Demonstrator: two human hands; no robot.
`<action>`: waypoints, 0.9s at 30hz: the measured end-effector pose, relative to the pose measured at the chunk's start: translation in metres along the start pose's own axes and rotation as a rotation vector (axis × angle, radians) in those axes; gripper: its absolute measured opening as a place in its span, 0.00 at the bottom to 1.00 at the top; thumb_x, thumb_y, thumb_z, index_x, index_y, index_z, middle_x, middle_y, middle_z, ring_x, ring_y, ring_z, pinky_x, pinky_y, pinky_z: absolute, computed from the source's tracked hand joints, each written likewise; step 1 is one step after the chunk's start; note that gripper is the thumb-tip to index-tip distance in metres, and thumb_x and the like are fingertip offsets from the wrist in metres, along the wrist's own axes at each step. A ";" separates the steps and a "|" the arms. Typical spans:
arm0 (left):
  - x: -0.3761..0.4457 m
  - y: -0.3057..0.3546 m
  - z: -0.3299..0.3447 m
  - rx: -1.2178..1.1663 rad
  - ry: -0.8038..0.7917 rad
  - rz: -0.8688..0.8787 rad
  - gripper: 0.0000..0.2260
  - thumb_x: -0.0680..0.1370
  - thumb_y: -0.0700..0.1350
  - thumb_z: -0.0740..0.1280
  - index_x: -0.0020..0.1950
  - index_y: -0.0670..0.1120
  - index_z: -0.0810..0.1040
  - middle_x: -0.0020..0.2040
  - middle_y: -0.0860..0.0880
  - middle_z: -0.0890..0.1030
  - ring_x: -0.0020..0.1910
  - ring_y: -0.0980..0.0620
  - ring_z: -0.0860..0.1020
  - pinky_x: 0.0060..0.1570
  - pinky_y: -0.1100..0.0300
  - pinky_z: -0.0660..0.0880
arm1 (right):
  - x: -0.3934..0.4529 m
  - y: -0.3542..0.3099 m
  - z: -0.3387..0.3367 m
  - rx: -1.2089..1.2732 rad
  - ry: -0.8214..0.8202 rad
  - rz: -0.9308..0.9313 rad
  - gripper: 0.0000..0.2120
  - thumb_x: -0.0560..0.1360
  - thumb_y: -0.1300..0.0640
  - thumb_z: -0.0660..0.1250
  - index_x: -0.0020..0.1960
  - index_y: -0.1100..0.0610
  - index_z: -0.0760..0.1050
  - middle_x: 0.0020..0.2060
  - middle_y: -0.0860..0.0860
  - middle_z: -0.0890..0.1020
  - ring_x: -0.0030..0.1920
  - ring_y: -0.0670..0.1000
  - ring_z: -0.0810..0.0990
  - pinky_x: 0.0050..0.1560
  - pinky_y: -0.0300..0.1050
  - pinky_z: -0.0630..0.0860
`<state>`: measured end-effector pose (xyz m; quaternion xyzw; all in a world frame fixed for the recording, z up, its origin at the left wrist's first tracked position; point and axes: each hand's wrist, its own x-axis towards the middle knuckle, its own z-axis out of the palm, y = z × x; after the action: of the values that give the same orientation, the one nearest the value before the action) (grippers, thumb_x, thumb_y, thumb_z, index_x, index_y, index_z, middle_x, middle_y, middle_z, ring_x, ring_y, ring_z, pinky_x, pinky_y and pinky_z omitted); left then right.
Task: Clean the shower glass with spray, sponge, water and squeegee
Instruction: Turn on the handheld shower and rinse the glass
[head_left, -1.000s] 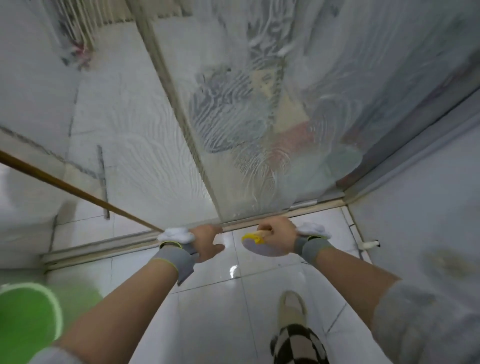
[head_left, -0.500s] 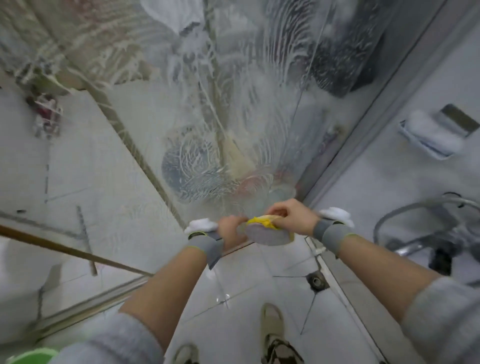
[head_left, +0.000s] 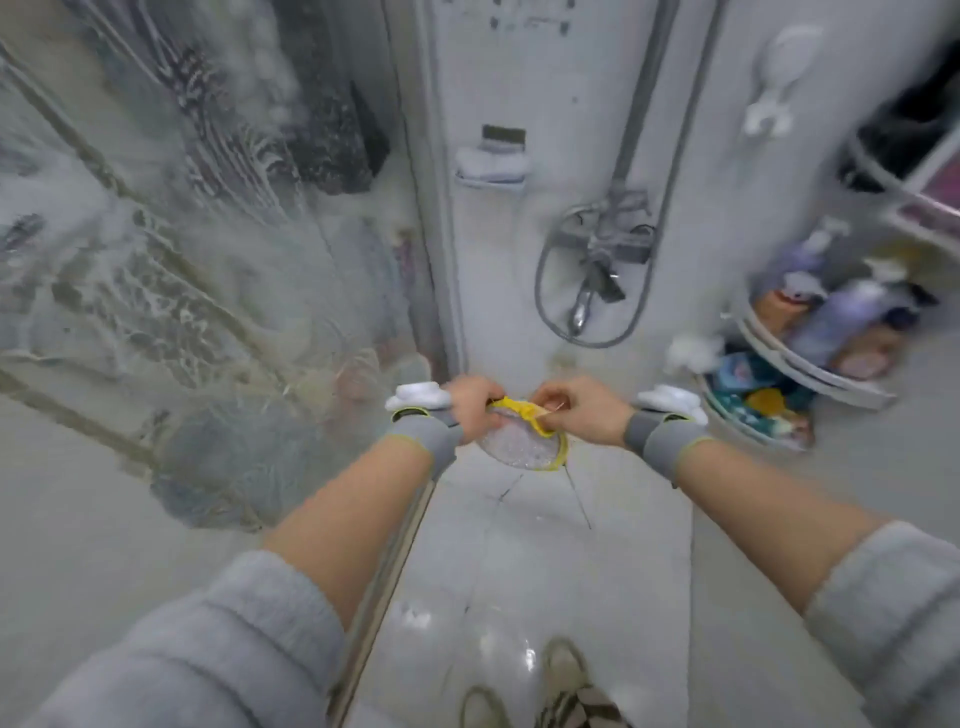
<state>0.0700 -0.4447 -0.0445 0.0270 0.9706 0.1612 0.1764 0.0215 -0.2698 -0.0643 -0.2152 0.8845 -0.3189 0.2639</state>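
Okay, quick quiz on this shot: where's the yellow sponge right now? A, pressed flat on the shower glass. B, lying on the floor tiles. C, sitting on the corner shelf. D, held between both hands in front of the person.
D: both the left hand and the right hand hold the yellow sponge in mid-air, clear of the soapy shower glass.

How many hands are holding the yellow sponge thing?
2. The left hand grips the sponge from the left side, and the right hand pinches its yellow edge from the right. Both are out in front, beside the soapy shower glass.

round yellow-edged sponge (head_left: 524, 447), soapy shower glass (head_left: 171, 270)
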 end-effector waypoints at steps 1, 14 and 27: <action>0.005 0.022 0.001 0.024 -0.022 0.068 0.11 0.78 0.47 0.66 0.56 0.42 0.79 0.55 0.42 0.80 0.57 0.43 0.77 0.50 0.56 0.68 | -0.021 0.014 -0.008 -0.008 0.032 0.062 0.10 0.71 0.62 0.70 0.52 0.56 0.80 0.49 0.57 0.83 0.47 0.51 0.79 0.52 0.46 0.74; -0.030 0.352 0.120 0.288 -0.251 0.855 0.11 0.76 0.42 0.65 0.56 0.48 0.82 0.55 0.47 0.82 0.56 0.45 0.78 0.52 0.58 0.71 | -0.353 0.179 -0.024 0.101 0.608 0.680 0.07 0.74 0.54 0.68 0.45 0.56 0.83 0.33 0.51 0.79 0.35 0.50 0.73 0.38 0.41 0.70; -0.013 0.450 0.120 0.323 -0.014 1.063 0.09 0.79 0.47 0.64 0.57 0.52 0.79 0.57 0.52 0.80 0.58 0.49 0.76 0.47 0.59 0.70 | -0.414 0.199 -0.068 -0.049 0.940 0.948 0.12 0.74 0.58 0.61 0.51 0.47 0.79 0.48 0.49 0.81 0.51 0.57 0.79 0.46 0.45 0.75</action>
<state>0.1222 0.0157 -0.0013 0.5408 0.8346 0.0770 0.0710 0.2562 0.1286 -0.0182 0.3529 0.9113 -0.2078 -0.0430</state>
